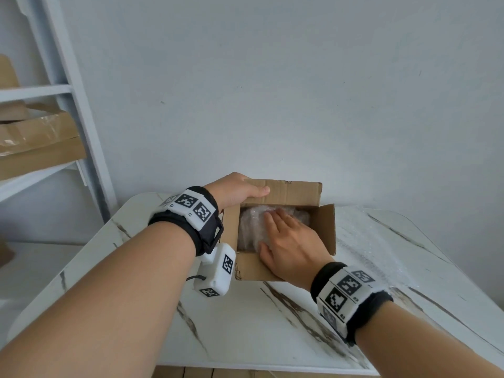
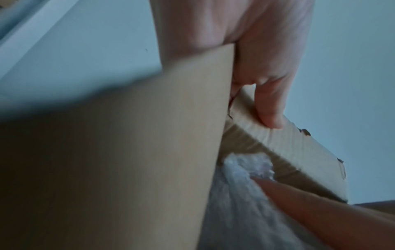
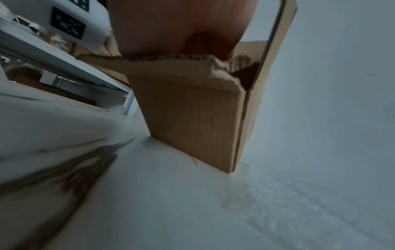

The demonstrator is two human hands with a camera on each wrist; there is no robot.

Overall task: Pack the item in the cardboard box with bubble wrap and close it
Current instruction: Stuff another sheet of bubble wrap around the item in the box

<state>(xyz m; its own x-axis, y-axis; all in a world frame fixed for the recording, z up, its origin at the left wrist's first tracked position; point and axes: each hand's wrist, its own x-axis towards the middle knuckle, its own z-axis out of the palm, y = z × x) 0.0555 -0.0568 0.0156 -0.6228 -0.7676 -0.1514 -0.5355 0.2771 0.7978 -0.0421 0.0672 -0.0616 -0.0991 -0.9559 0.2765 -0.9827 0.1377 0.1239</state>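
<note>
An open brown cardboard box [image 1: 326,230] stands on the marble table, its flaps up. Inside lies the item bundled in bubble wrap [image 1: 249,227]. My left hand [image 1: 240,190] grips the far flap [image 1: 289,193] at the box's back left corner, thumb laid across the flap's inner face. In the left wrist view the thumb [image 2: 269,108] curls over that flap [image 2: 299,152], with the wrap [image 2: 245,170] below. My right hand [image 1: 286,241] lies flat, fingers straight, pressing down on the bundle. The right wrist view shows the box's near wall [image 3: 192,118] and my palm [image 3: 181,25] over its rim.
A loose sheet of bubble wrap [image 1: 368,241] lies on the table [image 1: 245,323] right of the box. A white shelf unit [image 1: 68,91] with cardboard pieces [image 1: 38,143] stands at the left. A plain wall rises just behind the table.
</note>
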